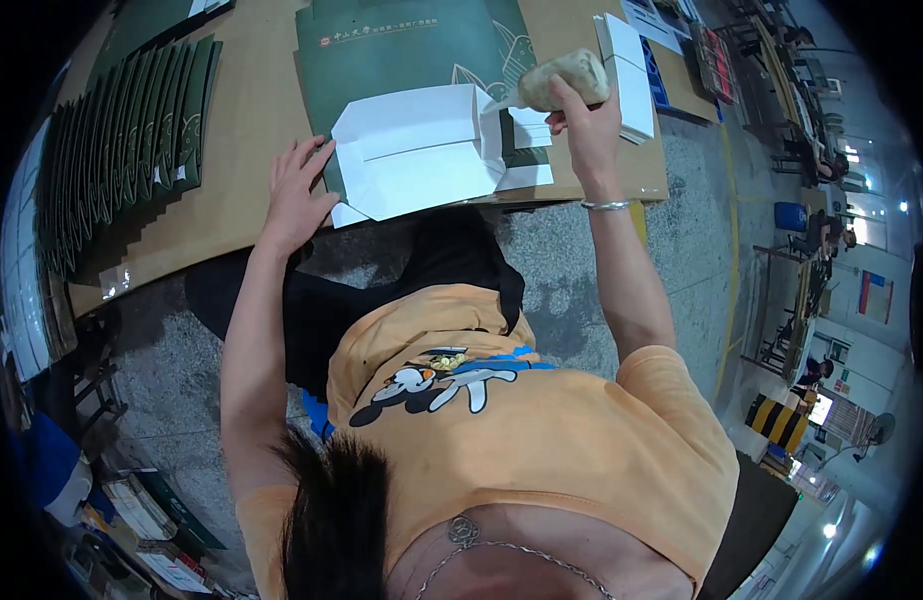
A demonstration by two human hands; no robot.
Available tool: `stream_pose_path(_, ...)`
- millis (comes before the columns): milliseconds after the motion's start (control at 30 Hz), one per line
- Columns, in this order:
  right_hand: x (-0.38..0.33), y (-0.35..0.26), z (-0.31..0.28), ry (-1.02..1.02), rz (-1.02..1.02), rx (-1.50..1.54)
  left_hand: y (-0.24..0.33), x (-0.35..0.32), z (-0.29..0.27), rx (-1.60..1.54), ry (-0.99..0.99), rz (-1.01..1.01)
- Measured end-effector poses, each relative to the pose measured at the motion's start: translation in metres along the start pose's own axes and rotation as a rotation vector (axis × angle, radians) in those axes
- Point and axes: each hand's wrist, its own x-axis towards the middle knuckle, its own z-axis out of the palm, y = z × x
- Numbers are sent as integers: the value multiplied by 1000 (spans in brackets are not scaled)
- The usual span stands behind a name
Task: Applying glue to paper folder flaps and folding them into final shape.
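- While a person sits with dark hair and a chain necklace nearest the camera, a soft orange T-shirt (pixel 581 430) with a cartoon print fills the lower view; dark trousers (pixel 421 260) lie beyond, partly under the table edge.
- Left hand (pixel 299 195): fingers spread apart, grasping nothing, fingertips resting at the left edge of a white sheet.
- Right hand (pixel 589 125), with a silvery bangle (pixel 606 206) at the wrist: clamped around a cloudy, whitish squeeze bottle (pixel 569 80), tipped so its thin nozzle points left to the sheet's right flap. Whether the tip touches is hard to tell.
- White sheet (pixel 416 145): smooth, stiff-looking, with slanted corners and a line across its middle, lying at the table's near edge, partly over a green folder.
- Tan table (pixel 256 85): flat, with a bent-looking edge; small white slips (pixel 531 127) lie right of the sheet.
- Green folder (pixel 381 65): glossy, with pale line drawings, its lower part hidden and its top cut off.
- Left, a fanned row of green folders (pixel 131 140); right, a banded white stack (pixel 626 80).
- Beyond, a speckled grey floor (pixel 681 230) and a workshop with long benches and people, small and blurred toward the dark rim.
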Motion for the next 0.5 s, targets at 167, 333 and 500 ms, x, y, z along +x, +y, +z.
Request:
stream_pose_path(167,5,4,2,6,6,-6,-2,0,1,2,2,14)
stream_pose_path(333,14,-1,8,-17,-51,12,4,0,-2,45,-4,-8)
stream_pose_path(500,8,2,5,18,-12,-9,4,1,-3,30,-6,2)
